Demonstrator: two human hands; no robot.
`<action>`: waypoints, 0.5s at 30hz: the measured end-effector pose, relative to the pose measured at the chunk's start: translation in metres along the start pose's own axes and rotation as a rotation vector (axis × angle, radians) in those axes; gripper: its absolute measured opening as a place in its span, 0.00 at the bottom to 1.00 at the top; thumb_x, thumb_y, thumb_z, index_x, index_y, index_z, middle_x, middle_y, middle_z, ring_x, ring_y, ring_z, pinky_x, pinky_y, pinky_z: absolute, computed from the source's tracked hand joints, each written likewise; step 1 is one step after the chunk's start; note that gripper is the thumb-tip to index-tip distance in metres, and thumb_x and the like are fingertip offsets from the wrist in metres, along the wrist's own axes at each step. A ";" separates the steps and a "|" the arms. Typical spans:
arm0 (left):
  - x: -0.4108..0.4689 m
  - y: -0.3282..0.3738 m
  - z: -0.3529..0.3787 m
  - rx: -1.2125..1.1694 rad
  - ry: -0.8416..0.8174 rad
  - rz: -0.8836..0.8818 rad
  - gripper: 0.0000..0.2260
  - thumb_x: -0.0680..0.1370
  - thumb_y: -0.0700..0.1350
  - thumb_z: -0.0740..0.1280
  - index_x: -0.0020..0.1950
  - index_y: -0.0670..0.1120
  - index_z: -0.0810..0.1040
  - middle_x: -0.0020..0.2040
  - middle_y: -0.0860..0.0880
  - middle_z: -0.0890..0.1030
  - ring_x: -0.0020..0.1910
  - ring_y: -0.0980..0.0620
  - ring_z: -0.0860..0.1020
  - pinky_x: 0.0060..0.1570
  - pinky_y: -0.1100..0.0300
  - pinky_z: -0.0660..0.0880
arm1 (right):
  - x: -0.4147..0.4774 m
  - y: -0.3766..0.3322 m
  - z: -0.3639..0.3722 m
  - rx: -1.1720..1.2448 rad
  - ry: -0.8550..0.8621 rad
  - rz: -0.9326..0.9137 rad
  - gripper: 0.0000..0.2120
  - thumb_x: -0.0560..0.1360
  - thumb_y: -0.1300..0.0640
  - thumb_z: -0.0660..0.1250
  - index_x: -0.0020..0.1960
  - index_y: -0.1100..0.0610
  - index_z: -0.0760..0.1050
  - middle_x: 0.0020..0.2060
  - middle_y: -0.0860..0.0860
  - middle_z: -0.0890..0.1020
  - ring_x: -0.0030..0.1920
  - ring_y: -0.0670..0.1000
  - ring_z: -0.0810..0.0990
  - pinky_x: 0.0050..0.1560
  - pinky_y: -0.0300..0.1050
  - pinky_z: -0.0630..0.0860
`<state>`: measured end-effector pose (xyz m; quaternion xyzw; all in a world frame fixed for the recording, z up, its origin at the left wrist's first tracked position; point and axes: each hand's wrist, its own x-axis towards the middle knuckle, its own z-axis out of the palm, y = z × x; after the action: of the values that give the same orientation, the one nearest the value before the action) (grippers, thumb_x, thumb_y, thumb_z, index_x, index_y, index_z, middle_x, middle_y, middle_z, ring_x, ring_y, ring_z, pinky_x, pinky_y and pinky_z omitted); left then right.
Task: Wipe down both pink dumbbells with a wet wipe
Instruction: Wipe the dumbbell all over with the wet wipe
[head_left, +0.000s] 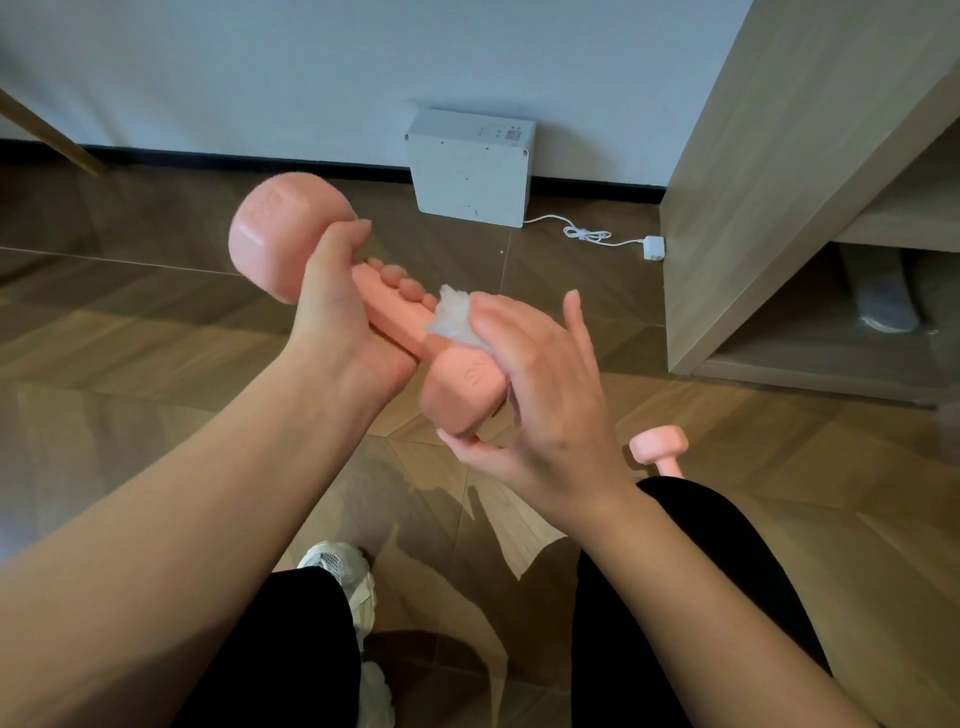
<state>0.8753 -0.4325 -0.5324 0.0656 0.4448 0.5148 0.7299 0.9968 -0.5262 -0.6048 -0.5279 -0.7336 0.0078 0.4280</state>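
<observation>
My left hand (337, 306) grips the handle of a pink dumbbell (275, 234), held up in front of me and slanting from upper left to lower right. My right hand (540, 384) wraps around its near head and presses a crumpled white wet wipe (454, 317) against the spot where the handle meets that head. The second pink dumbbell (658, 448) lies on the floor to the right, partly hidden behind my right knee.
A white box-shaped appliance (470, 166) stands against the wall, its cord and plug (653, 248) trailing right. A wooden cabinet (779, 208) with an open low shelf is at the right. My black-trousered legs and a white shoe (343, 577) are below.
</observation>
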 end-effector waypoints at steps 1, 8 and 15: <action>0.000 0.001 0.000 -0.002 0.026 -0.002 0.14 0.76 0.47 0.67 0.34 0.47 0.65 0.25 0.52 0.65 0.22 0.54 0.65 0.26 0.65 0.68 | -0.001 0.000 0.002 -0.014 -0.013 0.005 0.37 0.67 0.50 0.77 0.69 0.60 0.63 0.67 0.57 0.74 0.70 0.53 0.70 0.76 0.62 0.49; -0.003 -0.001 0.002 0.035 -0.059 0.065 0.16 0.75 0.46 0.64 0.29 0.48 0.63 0.24 0.53 0.60 0.21 0.54 0.59 0.24 0.65 0.63 | -0.001 0.004 0.007 -0.032 0.001 0.163 0.48 0.57 0.44 0.84 0.65 0.61 0.63 0.56 0.53 0.79 0.59 0.46 0.74 0.76 0.61 0.54; 0.001 -0.001 -0.003 0.032 0.007 -0.006 0.15 0.76 0.45 0.64 0.30 0.47 0.65 0.24 0.53 0.64 0.20 0.54 0.64 0.25 0.65 0.67 | -0.005 0.002 0.004 -0.003 -0.003 0.076 0.42 0.62 0.50 0.81 0.67 0.60 0.61 0.60 0.54 0.75 0.64 0.50 0.72 0.75 0.63 0.54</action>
<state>0.8742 -0.4332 -0.5351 0.0741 0.4556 0.5057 0.7288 0.9959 -0.5277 -0.6115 -0.5559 -0.7137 0.0237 0.4255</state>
